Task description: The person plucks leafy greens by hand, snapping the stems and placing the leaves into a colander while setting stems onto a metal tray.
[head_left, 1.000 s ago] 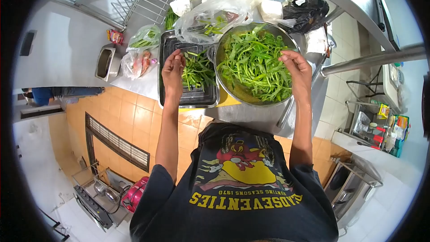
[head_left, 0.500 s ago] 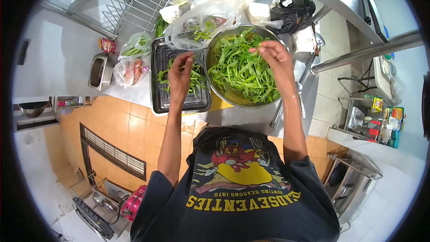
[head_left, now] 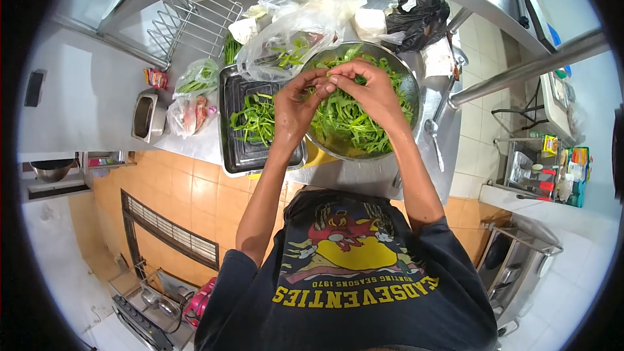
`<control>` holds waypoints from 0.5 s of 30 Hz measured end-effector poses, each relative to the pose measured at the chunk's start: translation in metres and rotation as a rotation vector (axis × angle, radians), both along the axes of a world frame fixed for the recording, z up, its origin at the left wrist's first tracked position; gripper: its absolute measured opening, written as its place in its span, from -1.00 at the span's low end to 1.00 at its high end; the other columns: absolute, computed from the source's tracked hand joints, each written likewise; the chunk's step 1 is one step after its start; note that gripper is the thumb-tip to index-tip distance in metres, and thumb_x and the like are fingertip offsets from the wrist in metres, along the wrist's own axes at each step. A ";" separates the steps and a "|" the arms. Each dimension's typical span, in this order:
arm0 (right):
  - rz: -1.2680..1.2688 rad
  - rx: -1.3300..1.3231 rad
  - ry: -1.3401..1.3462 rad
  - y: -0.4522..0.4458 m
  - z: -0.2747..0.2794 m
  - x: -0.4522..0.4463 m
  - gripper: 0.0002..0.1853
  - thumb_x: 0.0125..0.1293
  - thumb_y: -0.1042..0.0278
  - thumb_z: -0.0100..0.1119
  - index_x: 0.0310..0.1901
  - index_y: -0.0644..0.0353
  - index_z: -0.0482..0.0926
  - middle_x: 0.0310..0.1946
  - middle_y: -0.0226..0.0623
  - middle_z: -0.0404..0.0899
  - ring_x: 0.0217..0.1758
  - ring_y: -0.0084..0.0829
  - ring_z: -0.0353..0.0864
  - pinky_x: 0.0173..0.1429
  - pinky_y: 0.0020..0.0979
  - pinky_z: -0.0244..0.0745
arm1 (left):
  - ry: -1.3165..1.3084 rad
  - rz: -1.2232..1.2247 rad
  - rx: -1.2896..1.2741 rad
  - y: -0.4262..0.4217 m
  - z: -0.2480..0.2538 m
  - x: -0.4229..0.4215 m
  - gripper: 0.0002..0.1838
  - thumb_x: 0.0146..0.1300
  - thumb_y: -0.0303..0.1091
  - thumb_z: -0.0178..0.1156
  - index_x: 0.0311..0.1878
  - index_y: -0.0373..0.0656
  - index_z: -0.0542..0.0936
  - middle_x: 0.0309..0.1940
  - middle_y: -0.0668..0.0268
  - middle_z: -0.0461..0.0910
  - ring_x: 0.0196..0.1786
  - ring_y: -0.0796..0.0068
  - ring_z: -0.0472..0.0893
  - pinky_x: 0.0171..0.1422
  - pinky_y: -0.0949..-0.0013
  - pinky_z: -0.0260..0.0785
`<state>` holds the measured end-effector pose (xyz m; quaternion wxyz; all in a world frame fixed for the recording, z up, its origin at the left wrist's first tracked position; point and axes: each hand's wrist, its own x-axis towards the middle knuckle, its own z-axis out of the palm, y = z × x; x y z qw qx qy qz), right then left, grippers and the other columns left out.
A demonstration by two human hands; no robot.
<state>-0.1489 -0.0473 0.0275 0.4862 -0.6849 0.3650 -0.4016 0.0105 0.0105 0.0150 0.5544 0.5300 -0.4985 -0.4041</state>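
Note:
Over a round mesh strainer [head_left: 338,152] heaped with long-leaved greens [head_left: 354,123], my two hands meet at the fingertips. My left hand [head_left: 300,105] is pinched closed, thumb against fingers. My right hand [head_left: 369,93] pinches too, its thumb touching my left fingertips. A bit of green stem [head_left: 329,75] shows between them; most of it is hidden by the fingers. Left of the strainer sits a black rectangular tray [head_left: 235,159] with a smaller pile of cut green stems [head_left: 255,120], partly behind my left wrist.
Behind the strainer lie a clear plastic bag [head_left: 305,19] and a black plastic bag [head_left: 419,19]. Bagged greens [head_left: 198,77], a metal container [head_left: 149,116] and a wire rack [head_left: 195,23] are at left. A spoon [head_left: 434,143] lies right, near a metal post [head_left: 520,70].
My left hand has moved right from over the tray, and my right hand has moved left; they now meet above the strainer. The green pile in the tray shows more clearly.

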 end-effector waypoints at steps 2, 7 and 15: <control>0.018 -0.006 0.009 -0.001 0.000 -0.001 -0.85 0.30 0.45 0.29 -0.14 0.27 0.71 -0.30 -0.39 0.65 -0.20 -0.58 0.54 -0.04 -0.49 0.41 | -0.027 0.006 0.026 -0.001 -0.001 0.002 -0.62 0.24 -0.44 0.37 0.12 -0.26 0.62 -0.16 0.28 0.70 -0.09 0.57 0.63 0.07 0.45 0.48; 0.031 -0.046 -0.021 -0.003 0.000 -0.001 -0.81 0.29 0.37 0.28 -0.12 0.23 0.71 -0.26 -0.29 0.72 -0.26 -0.48 0.59 -0.11 -0.42 0.43 | -0.102 0.036 -0.007 -0.005 -0.009 0.004 -0.66 0.23 -0.42 0.39 0.08 -0.21 0.66 -0.25 0.30 0.71 -0.18 0.61 0.63 -0.04 0.49 0.48; 0.004 -0.046 -0.020 -0.001 0.003 -0.002 -0.79 0.36 0.32 0.24 -0.07 0.22 0.71 -0.21 -0.28 0.73 -0.12 -0.50 0.64 0.05 -0.44 0.46 | 0.067 0.022 0.037 -0.004 -0.010 0.017 -0.70 0.29 -0.42 0.35 0.08 -0.21 0.65 -0.25 0.41 0.68 -0.20 0.69 0.58 -0.05 0.55 0.44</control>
